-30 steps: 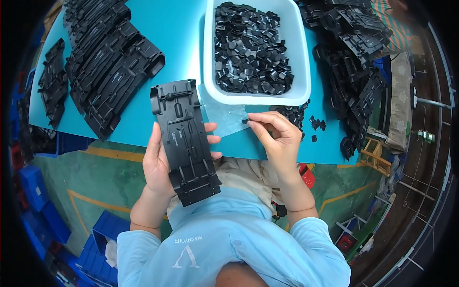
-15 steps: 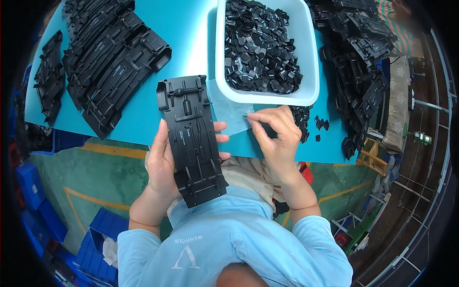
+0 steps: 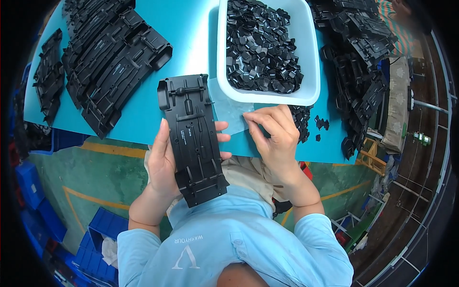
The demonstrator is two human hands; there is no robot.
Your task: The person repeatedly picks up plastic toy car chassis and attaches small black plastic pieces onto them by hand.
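Note:
My left hand (image 3: 165, 160) grips a long black plastic panel (image 3: 192, 136) from underneath, holding it over the front edge of the turquoise table (image 3: 143, 110). My right hand (image 3: 272, 134) rests on a clear plastic sheet (image 3: 229, 112) lying on the table just below a white bin (image 3: 311, 57). Its fingertips pinch at the sheet's edge, and whether something small is between them cannot be told. The bin is full of several small black plastic clips (image 3: 260, 48).
A stack of black panels (image 3: 110, 62) lies at the table's left, another pile (image 3: 363, 62) at its right. Loose black clips (image 3: 311, 124) lie by my right hand. Blue crates (image 3: 95, 234) stand on the green floor. Another person's striped sleeve (image 3: 397, 19) shows top right.
My right hand slid slightly left along the clear sheet toward the panel. The panel in my left hand stays held much as before; the view shifted a little.

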